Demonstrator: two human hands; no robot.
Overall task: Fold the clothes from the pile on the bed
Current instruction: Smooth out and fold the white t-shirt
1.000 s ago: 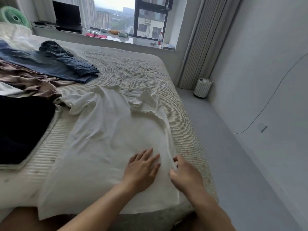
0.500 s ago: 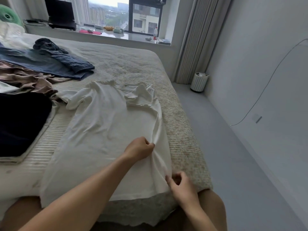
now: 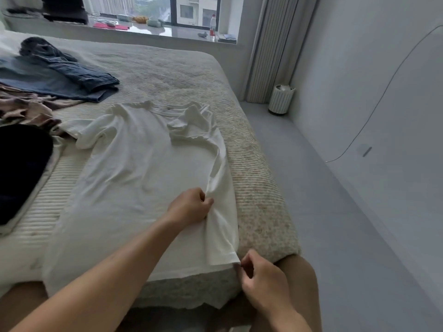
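Note:
A white T-shirt (image 3: pixel 134 178) lies spread on the bed (image 3: pixel 167 75), collar toward the window, its right sleeve folded in over the chest. My left hand (image 3: pixel 190 207) pinches a fold of the shirt's right side, midway down. At the bed's near corner my right hand (image 3: pixel 261 279) pinches the shirt's bottom right hem corner. The cloth between the two hands is lifted into a ridge.
At the left lie blue jeans (image 3: pixel 72 75), a brownish garment (image 3: pixel 26 109) and a dark garment (image 3: pixel 19 168). A white ribbed bin (image 3: pixel 280 99) stands on the grey floor by the curtain. The windowsill (image 3: pixel 153 29) carries a bottle and small items.
Both hands went from lying flat on the shirt's lower right to pinching its right edge. My right hand drew back to the hem corner, and the edge lifted slightly.

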